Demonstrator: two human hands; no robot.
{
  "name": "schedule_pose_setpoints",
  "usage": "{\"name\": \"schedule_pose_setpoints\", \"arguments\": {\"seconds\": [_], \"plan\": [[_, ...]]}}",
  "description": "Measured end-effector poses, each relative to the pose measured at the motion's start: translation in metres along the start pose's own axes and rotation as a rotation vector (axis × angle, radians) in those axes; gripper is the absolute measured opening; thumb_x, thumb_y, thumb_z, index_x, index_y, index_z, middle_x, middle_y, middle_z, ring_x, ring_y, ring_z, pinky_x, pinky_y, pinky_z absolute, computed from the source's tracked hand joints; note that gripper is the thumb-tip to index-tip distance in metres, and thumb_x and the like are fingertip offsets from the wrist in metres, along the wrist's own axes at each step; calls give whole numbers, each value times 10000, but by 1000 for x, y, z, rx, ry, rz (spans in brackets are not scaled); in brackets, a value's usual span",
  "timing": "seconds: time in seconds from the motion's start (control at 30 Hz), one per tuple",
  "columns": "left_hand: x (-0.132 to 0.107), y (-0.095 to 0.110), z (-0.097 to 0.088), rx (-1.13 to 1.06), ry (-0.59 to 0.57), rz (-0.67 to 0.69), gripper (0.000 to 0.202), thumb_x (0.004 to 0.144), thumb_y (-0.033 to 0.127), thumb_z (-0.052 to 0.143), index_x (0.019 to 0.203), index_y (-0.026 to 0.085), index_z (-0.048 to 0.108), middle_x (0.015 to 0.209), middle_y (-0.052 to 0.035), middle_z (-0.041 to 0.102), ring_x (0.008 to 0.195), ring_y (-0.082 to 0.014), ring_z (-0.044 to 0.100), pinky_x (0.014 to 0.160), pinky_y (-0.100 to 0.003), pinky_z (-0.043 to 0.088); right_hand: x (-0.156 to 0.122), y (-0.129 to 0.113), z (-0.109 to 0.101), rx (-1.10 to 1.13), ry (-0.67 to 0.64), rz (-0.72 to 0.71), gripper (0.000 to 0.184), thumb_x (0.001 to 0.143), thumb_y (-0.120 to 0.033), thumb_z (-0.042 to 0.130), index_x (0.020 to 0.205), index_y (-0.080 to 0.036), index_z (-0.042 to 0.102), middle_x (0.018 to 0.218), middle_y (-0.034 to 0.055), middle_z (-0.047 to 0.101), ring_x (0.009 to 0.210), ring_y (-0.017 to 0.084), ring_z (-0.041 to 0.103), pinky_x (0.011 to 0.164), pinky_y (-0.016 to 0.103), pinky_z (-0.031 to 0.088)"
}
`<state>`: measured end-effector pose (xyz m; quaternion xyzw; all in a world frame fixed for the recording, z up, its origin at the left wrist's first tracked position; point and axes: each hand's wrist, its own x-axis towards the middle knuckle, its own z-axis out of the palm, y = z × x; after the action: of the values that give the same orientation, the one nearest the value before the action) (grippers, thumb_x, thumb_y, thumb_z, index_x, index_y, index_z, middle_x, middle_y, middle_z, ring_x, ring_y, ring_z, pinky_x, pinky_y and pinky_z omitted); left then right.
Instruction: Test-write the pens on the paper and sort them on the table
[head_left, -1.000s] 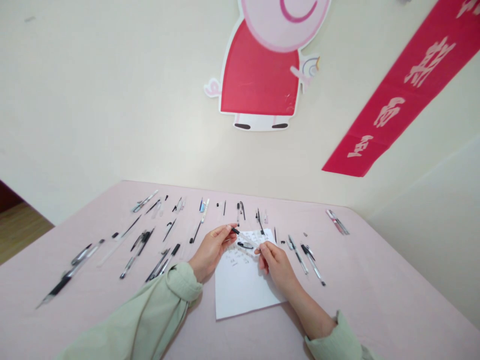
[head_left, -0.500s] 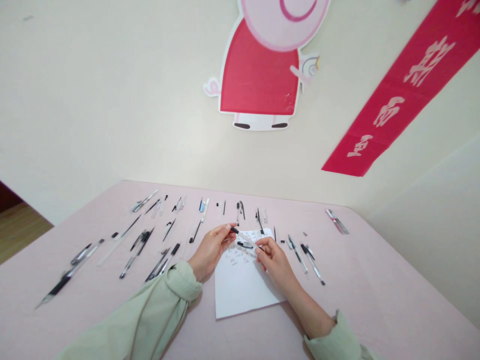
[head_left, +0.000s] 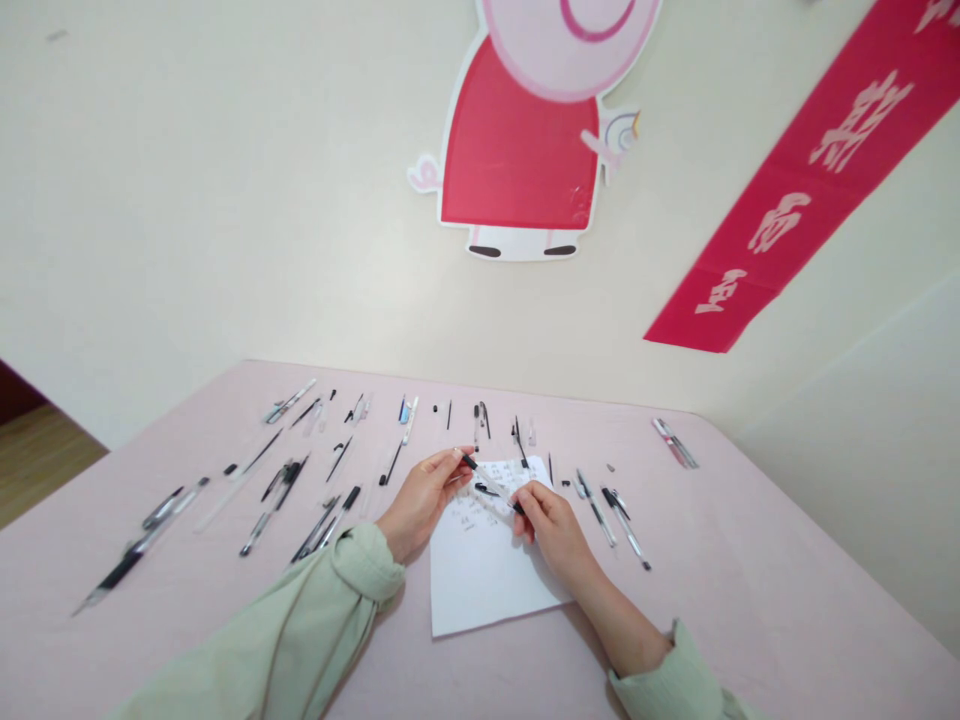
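Between my two hands is a pen point(head_left: 491, 482) with a clear barrel and black ends, tilted down to the right. My left hand point(head_left: 427, 497) pinches its upper black end. My right hand point(head_left: 553, 525) is closed on the lower end, where a black part shows at the fingertips. Beneath them lies a white sheet of paper point(head_left: 480, 590) with handwriting on its upper half. A black pen cap point(head_left: 487, 489) appears to rest on the sheet, partly hidden behind the pen.
Pens and pen parts lie across the pink tabletop point(head_left: 720, 600): a dark pen point(head_left: 120, 570) at far left, two pens point(head_left: 626, 530) right of the paper, and a pen bundle point(head_left: 675, 443) at back right. Behind rises a wall with a red banner point(head_left: 780, 220).
My right hand has shifted slightly at the pen's lower end, and a black piece now shows there at the fingertips. My left hand stays in place.
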<state>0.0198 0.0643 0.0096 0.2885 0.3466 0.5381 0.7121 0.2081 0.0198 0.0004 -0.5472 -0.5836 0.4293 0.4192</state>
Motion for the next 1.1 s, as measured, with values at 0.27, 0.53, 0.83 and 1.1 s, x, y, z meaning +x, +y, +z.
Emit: {"name": "schedule_pose_setpoints", "arguments": {"seconds": [0.27, 0.53, 0.83, 1.1], "plan": [[0, -1, 0, 10, -2, 0, 378, 636, 420, 812, 886, 143, 745, 809, -42, 664, 782, -121, 579, 819, -264, 464, 0, 0, -1, -15, -18, -20, 206, 809, -385, 583, 859, -193, 528, 610, -46, 518, 499, 106, 453, 496, 231, 338], [0, -3, -3, 40, -49, -3, 326, 692, 441, 763, 864, 164, 745, 875, -50, 662, 826, -138, 579, 857, -281, 455, -1, -4, 0, -44, -2, -39, 188, 805, -381, 585, 808, -201, 531, 603, -45, 503, 503, 110, 441, 500, 237, 341], [-1, -3, -3, 106, -44, 33, 345, 695, 459, 752, 877, 167, 746, 872, -59, 670, 824, -150, 576, 835, -277, 456, -4, -7, 0, -26, -40, -17, 213, 845, -409, 540, 793, -203, 526, 598, -33, 531, 524, 121, 460, 520, 242, 356], [0, -4, -4, 121, -41, 46, 330, 702, 447, 742, 864, 160, 749, 905, -71, 671, 848, -157, 567, 832, -272, 455, -5, -8, -1, -53, -88, -37, 198, 871, -367, 511, 766, -199, 521, 587, -37, 529, 536, 120, 461, 549, 242, 359]]}}
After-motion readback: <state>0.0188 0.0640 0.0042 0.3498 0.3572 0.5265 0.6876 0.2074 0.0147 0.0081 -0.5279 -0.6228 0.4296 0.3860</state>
